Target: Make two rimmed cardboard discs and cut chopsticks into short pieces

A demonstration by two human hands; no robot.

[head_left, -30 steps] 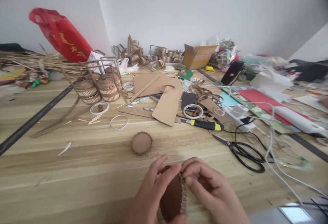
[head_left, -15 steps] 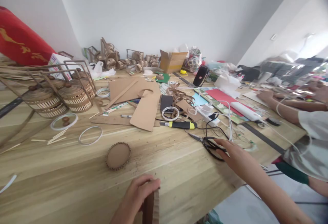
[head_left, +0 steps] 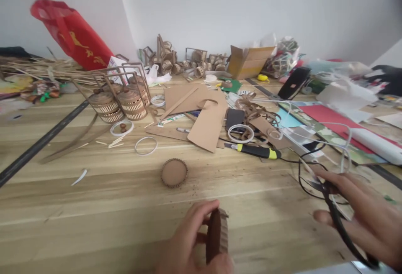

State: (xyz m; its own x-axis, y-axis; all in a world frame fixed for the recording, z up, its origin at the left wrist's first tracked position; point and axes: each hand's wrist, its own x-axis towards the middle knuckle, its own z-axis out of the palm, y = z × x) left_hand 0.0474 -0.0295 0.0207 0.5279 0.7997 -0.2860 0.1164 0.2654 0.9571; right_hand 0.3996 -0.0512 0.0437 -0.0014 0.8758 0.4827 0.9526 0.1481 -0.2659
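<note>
On the near part of the wooden table, the left hand pinches a round brown piece up on its edge. The right hand holds black scissors loosely, thumb sticking out. One flat brown disc looks done, with bumps all around. The held one has bumps on the side that shows; I can't tell if any are left to add. Count two round pieces, one pair of scissors, one yellow and black knife and at least four white rings.

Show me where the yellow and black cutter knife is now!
In the head view, the cutter knife lies on the table, right of the middle. It's just nearer than the white ring and left of the right hand, which holds the black scissors.
</note>
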